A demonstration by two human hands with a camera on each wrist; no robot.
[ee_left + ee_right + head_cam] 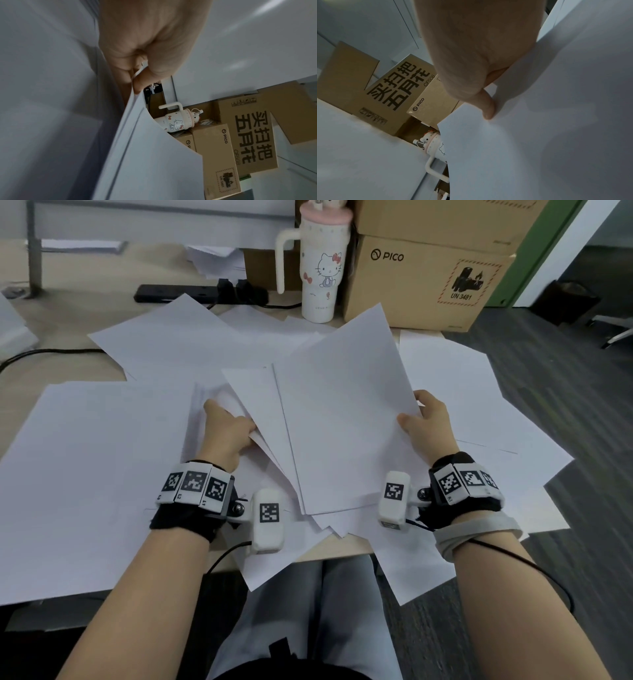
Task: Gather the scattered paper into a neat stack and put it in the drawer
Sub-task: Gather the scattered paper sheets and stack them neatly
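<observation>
Left hand [226, 433] grip and right hand [428, 422] grip pinching fanned paper [342, 419], fingers underneath hidden, desk mostly covered

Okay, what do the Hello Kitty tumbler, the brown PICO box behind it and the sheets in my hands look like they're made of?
White Hello Kitty tumbler: probably plastic or coated metal, smooth with a slight sheen; which one cannot be told. Brown PICO box: corrugated cardboard by its look, matte with printed labels. White sheets held by the left hand and right hand: thin matte paper, bending where gripped.
</observation>
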